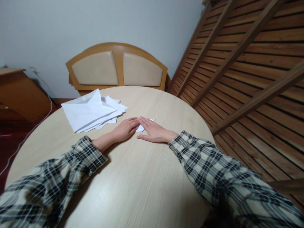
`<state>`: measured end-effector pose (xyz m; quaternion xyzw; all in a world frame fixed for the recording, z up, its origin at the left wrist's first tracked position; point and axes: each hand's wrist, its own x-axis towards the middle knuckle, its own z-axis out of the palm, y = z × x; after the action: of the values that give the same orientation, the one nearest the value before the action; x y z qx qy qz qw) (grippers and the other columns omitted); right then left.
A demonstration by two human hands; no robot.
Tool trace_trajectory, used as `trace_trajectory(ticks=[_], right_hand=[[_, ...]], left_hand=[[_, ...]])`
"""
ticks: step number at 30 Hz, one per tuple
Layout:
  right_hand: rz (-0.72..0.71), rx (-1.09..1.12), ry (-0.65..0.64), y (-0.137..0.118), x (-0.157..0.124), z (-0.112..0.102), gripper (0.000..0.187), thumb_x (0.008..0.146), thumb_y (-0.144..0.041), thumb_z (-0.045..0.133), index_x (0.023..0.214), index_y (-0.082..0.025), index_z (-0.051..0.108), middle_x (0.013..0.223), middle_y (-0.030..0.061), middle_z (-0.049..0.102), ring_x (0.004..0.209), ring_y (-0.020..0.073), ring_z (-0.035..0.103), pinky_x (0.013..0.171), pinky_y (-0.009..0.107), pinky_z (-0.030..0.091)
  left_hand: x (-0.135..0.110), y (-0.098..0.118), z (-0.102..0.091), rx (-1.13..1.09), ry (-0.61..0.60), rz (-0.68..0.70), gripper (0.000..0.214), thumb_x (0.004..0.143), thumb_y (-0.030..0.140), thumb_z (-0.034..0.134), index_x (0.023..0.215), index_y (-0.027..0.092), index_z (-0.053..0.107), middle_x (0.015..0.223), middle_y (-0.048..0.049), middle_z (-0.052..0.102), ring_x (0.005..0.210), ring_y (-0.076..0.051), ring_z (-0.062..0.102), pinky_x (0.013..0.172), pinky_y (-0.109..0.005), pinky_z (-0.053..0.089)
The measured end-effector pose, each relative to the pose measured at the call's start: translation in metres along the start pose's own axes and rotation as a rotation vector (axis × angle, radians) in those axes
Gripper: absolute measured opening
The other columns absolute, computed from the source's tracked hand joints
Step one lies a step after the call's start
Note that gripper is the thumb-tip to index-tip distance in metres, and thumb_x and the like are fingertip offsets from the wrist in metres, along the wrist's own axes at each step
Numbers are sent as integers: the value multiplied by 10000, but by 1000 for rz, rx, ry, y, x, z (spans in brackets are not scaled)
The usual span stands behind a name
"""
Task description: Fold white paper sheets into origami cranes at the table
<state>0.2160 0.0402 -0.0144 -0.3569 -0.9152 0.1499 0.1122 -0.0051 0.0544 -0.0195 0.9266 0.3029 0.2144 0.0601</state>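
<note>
Far beyond both hands, a pale blue-grey wall (142, 22). Rising at a slant well off to the right of the right hand, a slatted wooden panel (237, 76) with broad cross-beams. Beneath both hands, a round, light wood-grain table (137, 190). Behind the table's far edge, past the hands, an arched wooden headboard (120, 66) with two cream padded panels. Well off to the left of the left hand, a brown wooden cabinet (21, 91), partly out of view.

Reaching in behind the hands, a black, grey and cream plaid right sleeve (209, 164) and a matching left sleeve (71, 171). Near the left hand, beyond and to its left, a loose stack of white paper (87, 110), creased, corners fanned out. Laid palm down, right hand (154, 130): fingers straight and together, thumb spread apart. Opposite, left hand (123, 129): fingers close together, slightly bent, tips meeting those of the right; thumb mostly hidden, impossible to tell pinch from plain contact.

Trailing past the table, well left of the left hand, a thin pale cord (51, 106). Directly under the right hand and touching the left fingertips, a small folded white paper (140, 128), mostly covered.
</note>
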Motion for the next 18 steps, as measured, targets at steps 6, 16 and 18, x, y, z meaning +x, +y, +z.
trace_trajectory(ticks=[6, 16, 18], right_hand=[[33, -50, -47, -3, 0, -1, 986, 908, -782, 303, 1607, -123, 80, 1663, 173, 82, 1550, 313, 63, 1248, 548, 58], [69, -74, -94, -10, -3, -7, 928, 930, -756, 290, 1611, -181, 32, 1670, 145, 57, 1552, 310, 61, 1208, 633, -28], [77, -79, -93, -10, -3, -7, 924, 928, -759, 290, 1611, -192, 31, 1671, 140, 59, 1552, 311, 65, 1201, 647, -37]], left_hand=[[-6, -3, 0, 97, -178, -59, 469, 1005, 332, 360, 1407, 132, 495, 1540, -151, 460, 1459, -249, 375, 1214, -471, 287], [-7, 6, -5, 139, -252, -139, 574, 1023, 429, 249, 1479, 112, 393, 1606, -148, 346, 1498, -251, 298, 1232, -441, 241], [-8, 5, -4, 146, -261, -141, 583, 1023, 436, 239, 1483, 110, 389, 1611, -149, 335, 1502, -252, 289, 1231, -440, 241]])
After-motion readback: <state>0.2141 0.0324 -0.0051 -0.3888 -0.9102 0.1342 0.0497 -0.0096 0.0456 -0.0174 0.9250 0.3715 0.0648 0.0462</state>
